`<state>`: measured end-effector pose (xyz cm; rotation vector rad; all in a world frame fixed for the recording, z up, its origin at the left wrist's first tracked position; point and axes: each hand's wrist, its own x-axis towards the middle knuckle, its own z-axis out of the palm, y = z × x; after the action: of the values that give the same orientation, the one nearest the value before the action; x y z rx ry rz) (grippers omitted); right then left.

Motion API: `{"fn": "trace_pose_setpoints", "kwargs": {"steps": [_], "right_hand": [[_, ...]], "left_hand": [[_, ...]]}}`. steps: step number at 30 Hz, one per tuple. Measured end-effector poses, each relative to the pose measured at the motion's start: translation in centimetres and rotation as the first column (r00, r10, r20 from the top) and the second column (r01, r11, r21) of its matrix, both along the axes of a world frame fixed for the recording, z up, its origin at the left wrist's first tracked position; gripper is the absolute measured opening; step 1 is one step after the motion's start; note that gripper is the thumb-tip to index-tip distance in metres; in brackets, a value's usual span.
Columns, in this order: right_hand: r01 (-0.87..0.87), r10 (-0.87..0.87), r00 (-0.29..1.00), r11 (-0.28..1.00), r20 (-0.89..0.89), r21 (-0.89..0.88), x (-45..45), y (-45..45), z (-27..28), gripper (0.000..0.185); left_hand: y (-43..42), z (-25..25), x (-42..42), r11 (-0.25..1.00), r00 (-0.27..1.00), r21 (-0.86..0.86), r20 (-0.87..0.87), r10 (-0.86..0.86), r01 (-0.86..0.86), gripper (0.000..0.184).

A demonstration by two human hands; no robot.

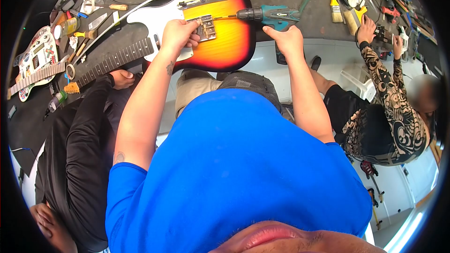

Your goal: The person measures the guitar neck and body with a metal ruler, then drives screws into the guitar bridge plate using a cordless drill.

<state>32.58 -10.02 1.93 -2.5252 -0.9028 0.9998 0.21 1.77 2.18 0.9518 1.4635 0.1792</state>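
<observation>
A sunburst electric guitar with a white pickguard lies face up on the dark bench. My left hand is closed at the metal bridge, thumb and fingers at its left side; some fingertips are hidden. In my right hand is a teal and black cordless drill, its handle mostly covered by the hand. The drill's long bit points left, its tip by the upper right edge of the bridge. The guitar's neck runs down to the left.
Left of me a person in a black sleeve rests a hand near the neck. Another person in a patterned sleeve works at the right. A sticker-covered guitar, paintbrushes and many hand tools crowd the bench.
</observation>
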Motion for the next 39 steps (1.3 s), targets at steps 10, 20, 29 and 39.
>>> {"fn": "trace_pose_setpoints", "kwargs": {"steps": [10, 20, 29, 39], "right_hand": [[-0.022, 0.019, 0.997, 0.999, 0.071, 0.033, 0.1, -0.2, -0.1, 0.07], [-0.006, 0.006, 0.999, 1.0, 0.044, -0.001, 0.4, 0.1, 0.2, 0.071], [-0.001, 0.001, 1.0, 1.0, 0.003, -0.009, 0.4, -0.1, 0.1, 0.069], [-0.011, 0.011, 1.0, 1.0, -0.021, -0.027, 0.9, 0.1, -0.6, 0.065]], "left_hand": [[0.0, 0.0, -0.1, 0.999, 0.999, 0.002, -0.02, -0.033, 0.033, 0.035], [0.0, 0.0, 0.0, 1.0, 1.0, 0.016, -0.011, -0.02, 0.02, 0.035], [0.1, -0.5, -0.2, 1.0, 1.0, 0.008, -0.011, -0.024, 0.024, 0.034], [0.2, -0.1, -0.1, 1.0, 1.0, 0.008, -0.004, -0.021, 0.021, 0.033]]}}
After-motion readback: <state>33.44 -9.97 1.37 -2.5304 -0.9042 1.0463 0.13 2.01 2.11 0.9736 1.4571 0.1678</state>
